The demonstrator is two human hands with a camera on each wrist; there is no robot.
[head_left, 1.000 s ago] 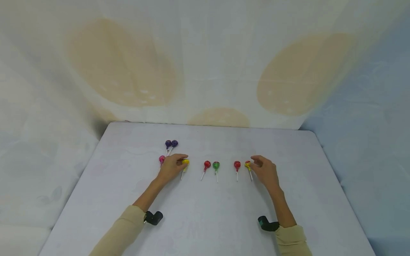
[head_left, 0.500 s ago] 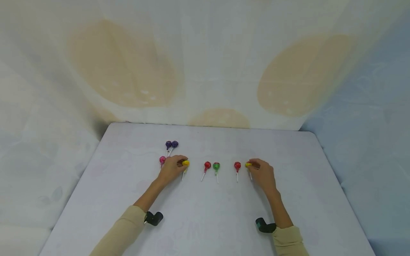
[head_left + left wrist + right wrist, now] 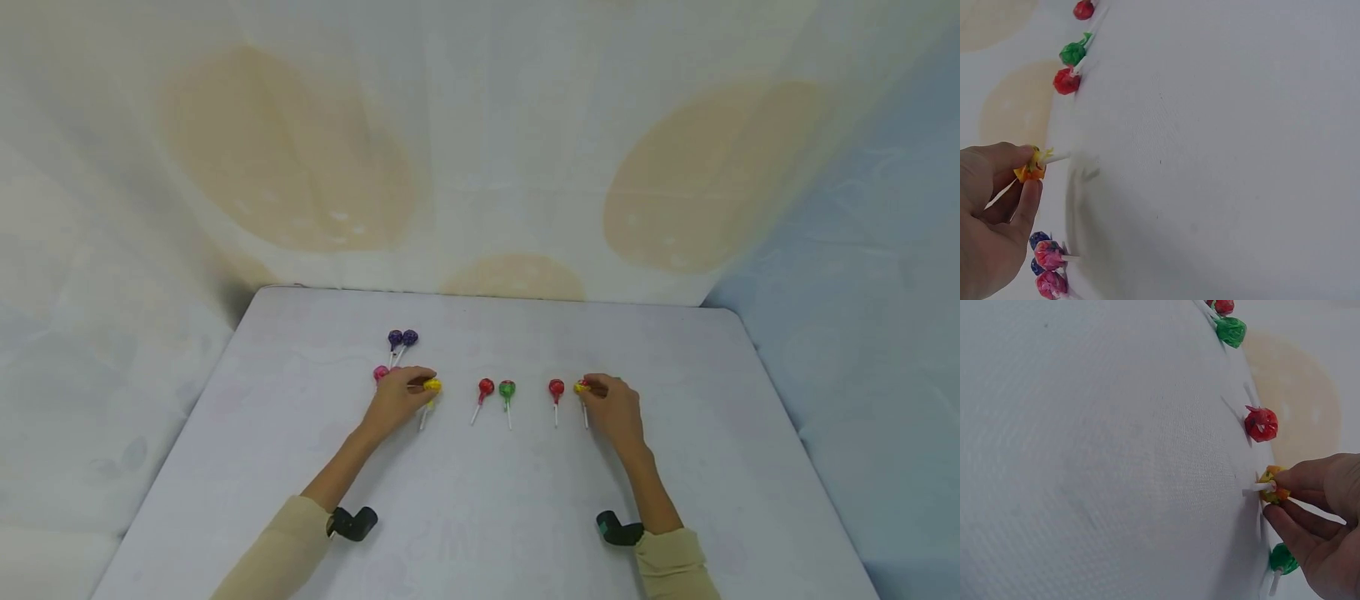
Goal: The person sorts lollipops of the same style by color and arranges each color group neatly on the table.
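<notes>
My right hand [image 3: 615, 408] has closed onto its yellow-wrapped lollipop [image 3: 581, 387]; left hand [image 3: 397, 396] keeps pinching another yellow-wrapped lollipop [image 3: 432, 385]; both gripped now.

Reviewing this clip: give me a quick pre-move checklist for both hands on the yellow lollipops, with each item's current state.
1. Left hand pinches its yellow lollipop: ok.
2. Right hand pinches its own yellow lollipop: ok.
3. Red lollipop beside the right hand is untouched: ok.
4. Middle red and green pair lies apart from both hands: ok.
5. Pink lollipop is clear of the left hand: cannot tell, partly hidden.
</notes>
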